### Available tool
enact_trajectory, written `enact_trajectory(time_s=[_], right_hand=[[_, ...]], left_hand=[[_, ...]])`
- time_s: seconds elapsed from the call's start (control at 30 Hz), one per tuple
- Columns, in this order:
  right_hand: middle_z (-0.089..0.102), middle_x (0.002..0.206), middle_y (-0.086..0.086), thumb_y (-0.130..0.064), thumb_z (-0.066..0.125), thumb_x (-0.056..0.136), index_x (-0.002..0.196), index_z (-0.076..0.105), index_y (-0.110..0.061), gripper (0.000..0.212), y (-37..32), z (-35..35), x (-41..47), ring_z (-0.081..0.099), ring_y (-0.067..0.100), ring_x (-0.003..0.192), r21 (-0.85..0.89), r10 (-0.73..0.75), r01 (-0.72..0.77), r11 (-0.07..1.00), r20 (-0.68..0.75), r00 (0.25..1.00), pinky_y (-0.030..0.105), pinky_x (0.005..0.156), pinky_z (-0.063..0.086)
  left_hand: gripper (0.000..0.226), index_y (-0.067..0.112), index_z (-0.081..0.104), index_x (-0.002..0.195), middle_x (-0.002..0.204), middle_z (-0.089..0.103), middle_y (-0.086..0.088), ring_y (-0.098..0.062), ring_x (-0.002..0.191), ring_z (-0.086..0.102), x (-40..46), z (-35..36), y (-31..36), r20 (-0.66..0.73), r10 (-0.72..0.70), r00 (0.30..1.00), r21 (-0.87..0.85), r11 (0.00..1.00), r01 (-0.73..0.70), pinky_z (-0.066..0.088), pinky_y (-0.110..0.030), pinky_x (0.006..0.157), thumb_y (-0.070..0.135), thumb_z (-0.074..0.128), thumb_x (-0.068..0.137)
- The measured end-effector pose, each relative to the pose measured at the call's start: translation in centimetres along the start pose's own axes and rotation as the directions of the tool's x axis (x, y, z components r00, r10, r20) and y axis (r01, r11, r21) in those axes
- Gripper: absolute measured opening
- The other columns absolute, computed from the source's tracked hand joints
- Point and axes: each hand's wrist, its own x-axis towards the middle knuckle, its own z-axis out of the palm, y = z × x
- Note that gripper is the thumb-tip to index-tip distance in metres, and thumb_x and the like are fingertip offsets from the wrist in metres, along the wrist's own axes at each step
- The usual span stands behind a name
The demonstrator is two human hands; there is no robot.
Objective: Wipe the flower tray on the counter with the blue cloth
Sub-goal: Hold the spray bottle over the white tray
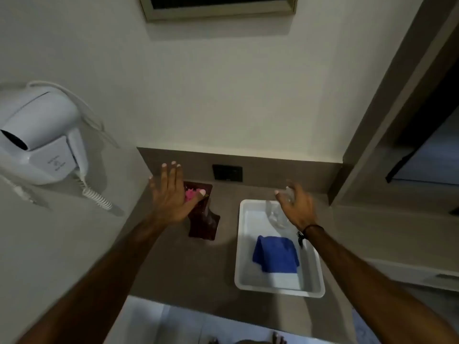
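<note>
On the brown counter [198, 269] the white tray [239, 244] holds the folded blue cloth [277, 256], lying below and nearest your empty, loosely spread right hand [296, 207], while your flat, splayed left hand [171, 197] hovers over the dark flower tray [203, 224], which runs away from you.

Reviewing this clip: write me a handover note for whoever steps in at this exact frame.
Left hand: open, empty, fingers spread above the dark red flower tray.
Right hand: open, empty, blurred, over the far end of the white tray, near clear glassware.
Blue cloth: folded, lying in the white tray, untouched.
Flower tray: on the counter near the back wall, pink flowers at its far end.
Done: nothing visible.
Left: pick up the cloth, wipe the flower tray.
</note>
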Motion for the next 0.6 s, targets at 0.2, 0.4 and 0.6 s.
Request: enact_trajectory(time_s=[0.2,0.4,0.6], right_hand=[[0.066,0.115,-0.008,-0.058,0.061,0.087,0.126,0.060,-0.030,0.049,0.5,2.4,-0.6,0.063,0.017,0.113,0.440,0.264,-0.226,0.869,-0.025,0.964,0.022,0.089,0.053],[0.070,0.099,0.003,-0.052,0.049,0.097,0.116,0.064,-0.022,0.038,1.1,3.9,1.0,0.066,0.021,0.096,0.451,0.219,-0.191,0.872,-0.010,0.976,0.032,0.085,0.055],[0.068,0.084,0.018,-0.047,0.051,0.097,0.099,0.064,-0.010,0.039,0.3,4.2,2.9,0.067,0.033,0.079,0.480,0.200,-0.203,0.853,0.059,0.978,0.053,0.077,0.060]], left_hand=[[0.123,0.004,-0.007,0.159,0.169,-0.011,-0.018,-0.037,0.156,-0.012,-2.3,3.4,-0.6,0.039,-0.200,0.979,-0.102,0.974,0.203,-0.003,-0.066,0.121,0.087,0.031,0.076],[0.124,0.006,-0.004,0.159,0.170,-0.008,-0.013,-0.032,0.156,-0.014,-3.1,5.8,-0.3,0.129,-0.340,0.932,-0.213,0.908,0.361,-0.007,-0.059,0.121,0.090,0.031,0.075],[0.118,0.010,-0.011,0.159,0.169,-0.017,-0.011,-0.031,0.155,-0.019,-3.5,5.7,0.3,0.196,-0.354,0.914,-0.214,0.895,0.392,-0.011,-0.058,0.122,0.088,0.026,0.079]])
